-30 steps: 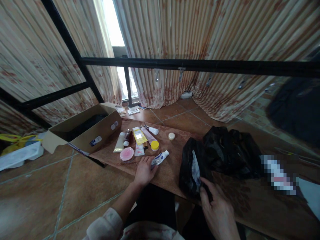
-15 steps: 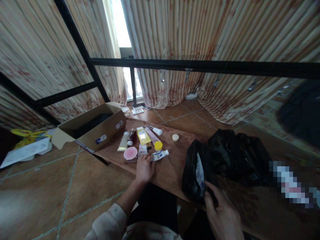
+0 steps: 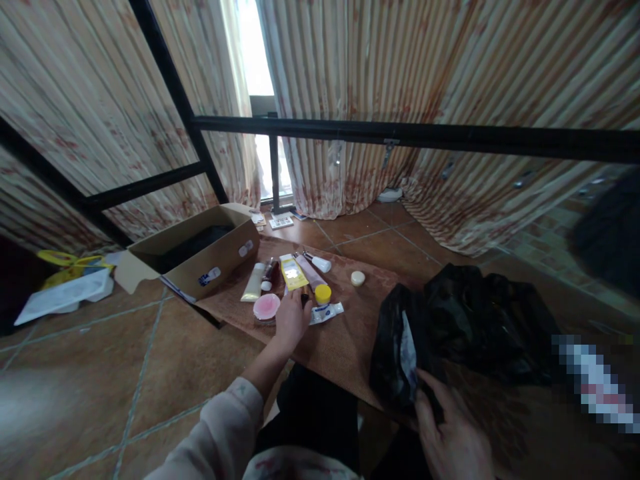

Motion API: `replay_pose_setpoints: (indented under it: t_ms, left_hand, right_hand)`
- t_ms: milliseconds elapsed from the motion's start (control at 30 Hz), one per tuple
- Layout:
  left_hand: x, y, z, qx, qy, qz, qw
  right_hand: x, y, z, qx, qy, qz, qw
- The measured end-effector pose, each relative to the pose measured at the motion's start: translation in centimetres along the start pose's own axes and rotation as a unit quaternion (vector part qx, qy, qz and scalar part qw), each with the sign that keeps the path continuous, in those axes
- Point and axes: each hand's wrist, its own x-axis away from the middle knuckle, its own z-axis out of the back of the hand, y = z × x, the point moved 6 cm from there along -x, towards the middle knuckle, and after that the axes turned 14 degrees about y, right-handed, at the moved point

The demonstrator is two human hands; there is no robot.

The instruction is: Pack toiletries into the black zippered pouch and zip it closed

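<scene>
My left hand [image 3: 293, 321] reaches down among the toiletries, fingers bent and close together beside a small dark-capped item [image 3: 304, 297]; what lies under the fingers is hidden. Just beyond the fingertips is a yellow packet [image 3: 293, 272]. A pink round container [image 3: 267, 307] sits to their left; a yellow-lidded jar [image 3: 323, 294] and a white-and-blue tube [image 3: 327, 313] are to the right. My right hand [image 3: 453, 420] pinches the edge of a black plastic bag [image 3: 390, 347], whose opening shows a pale inside.
An open cardboard box [image 3: 220, 260] stands at the left end of the brown cloth-covered table [image 3: 345, 347]. A cream tube [image 3: 253, 283], a brown bottle [image 3: 270, 272] and a small round pot [image 3: 357, 278] lie there too. More black plastic [image 3: 485, 320] is at right. Black metal bars [image 3: 320, 125] cross behind.
My left hand has moved off the white-and-blue tube, slightly away from me, to the dark-capped item. My right hand keeps its hold on the bag. The view has shifted slightly left.
</scene>
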Motion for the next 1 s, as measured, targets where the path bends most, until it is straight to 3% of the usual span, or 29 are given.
replay_pose_setpoints:
  t_ms: [233, 400, 533, 700, 1000]
  left_hand:
    - [-2.5, 0.9, -2.0, -0.065, -0.044, 0.043, 0.996]
    - [-3.1, 1.2, -2.2, -0.088, -0.072, 0.060, 0.992]
    - [-2.5, 1.2, -1.5, -0.090, -0.089, 0.056, 0.990]
    - [-0.9, 1.0, -0.6, -0.091, -0.103, 0.053, 0.989]
    - [-0.3, 0.7, -0.2, -0.012, -0.074, 0.099, 0.992]
  right_hand:
    - [0.2, 1.0, -0.6, 0.013, -0.009, 0.036, 0.999]
    - [0.2, 1.1, -0.8, 0.028, 0.008, 0.055, 0.998]
    - [0.2, 1.0, -0.8, 0.022, 0.016, 0.094, 0.995]
    - [0.2, 0.9, -0.4, 0.015, 0.017, 0.063, 0.998]
    - [0.4, 2.4, -1.3, 0.011, -0.005, 0.068, 0.998]
